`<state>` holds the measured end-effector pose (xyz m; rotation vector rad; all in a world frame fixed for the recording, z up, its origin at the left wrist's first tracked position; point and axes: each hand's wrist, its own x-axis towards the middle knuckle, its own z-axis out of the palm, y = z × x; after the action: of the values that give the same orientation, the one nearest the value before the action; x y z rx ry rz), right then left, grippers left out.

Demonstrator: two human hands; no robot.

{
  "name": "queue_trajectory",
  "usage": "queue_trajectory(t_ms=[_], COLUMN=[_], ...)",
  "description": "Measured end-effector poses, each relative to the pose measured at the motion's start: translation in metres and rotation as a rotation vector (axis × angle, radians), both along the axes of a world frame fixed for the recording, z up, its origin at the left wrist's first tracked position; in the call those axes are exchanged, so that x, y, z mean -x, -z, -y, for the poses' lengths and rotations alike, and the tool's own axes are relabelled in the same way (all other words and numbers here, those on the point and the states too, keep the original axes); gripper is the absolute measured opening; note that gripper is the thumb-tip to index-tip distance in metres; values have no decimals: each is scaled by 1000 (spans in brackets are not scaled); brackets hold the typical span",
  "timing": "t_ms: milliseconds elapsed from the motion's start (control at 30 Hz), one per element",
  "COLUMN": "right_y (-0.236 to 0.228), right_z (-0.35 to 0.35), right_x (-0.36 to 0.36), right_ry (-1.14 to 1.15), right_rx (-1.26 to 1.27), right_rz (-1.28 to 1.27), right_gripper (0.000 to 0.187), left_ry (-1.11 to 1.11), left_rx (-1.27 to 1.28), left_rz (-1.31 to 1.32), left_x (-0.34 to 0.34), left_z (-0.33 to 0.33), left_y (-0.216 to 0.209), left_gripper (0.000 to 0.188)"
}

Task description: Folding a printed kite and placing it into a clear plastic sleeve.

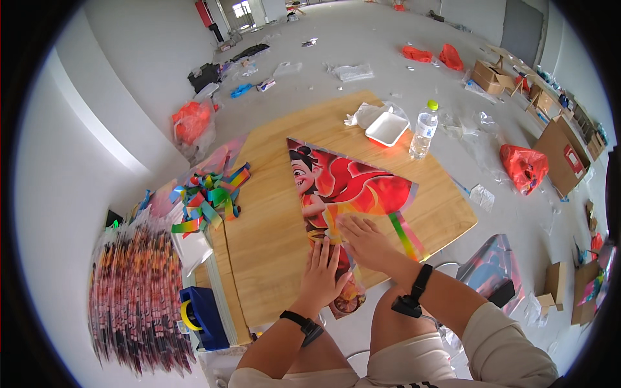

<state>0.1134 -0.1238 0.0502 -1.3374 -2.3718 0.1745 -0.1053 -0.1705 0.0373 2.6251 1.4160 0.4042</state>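
Wooden tabletop (265, 284): rainbow ribbons (210, 197) are heaped at its left edge.
Cartoon-printed kite (356, 184): laid mid-table, lower end overhanging.
Left hand (319, 277): spread flat on it.
Right hand (367, 244): laid flat alongside, nothing gripped.
Kite step: apparently smoothing; even pressure seems called for.

Left fingers (325, 249) flat and forward, right fingers (351, 226) flat and leftward.

Printed sheet (354, 181) glossy, smooth; tabletop (265, 265) smooth pale wood; bottle (424, 133) clear plastic
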Motion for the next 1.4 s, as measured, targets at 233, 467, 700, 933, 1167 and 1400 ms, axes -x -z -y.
queue_trajectory(t_ms=[233,467,700,933,1167,1400], right_y=[24,20,20,17,19,-3], right_z=[-45,-54,-56,-57,-59,36], right_x=[15,20,15,13,-17,-111], right_ry=[32,52,65,24,108,628], right_rx=[-146,-39,-19,14,-116,115], right_rz=[145,188,207,182,-11,-1121], right_gripper=[60,61,56,57,46,17], left_ry=[14,24,-68,-161,-150,-159], left_rx=[9,-6,85,-144,-158,-127], left_rz=[-29,29,79,80,63,66], left_x=[-1,2,-3,-12,-15,-14], left_z=[-2,-4,-73,-96,-96,-94], left_y=[-4,-4,-25,31,29,29], left_gripper=[83,77,64,73,71,72])
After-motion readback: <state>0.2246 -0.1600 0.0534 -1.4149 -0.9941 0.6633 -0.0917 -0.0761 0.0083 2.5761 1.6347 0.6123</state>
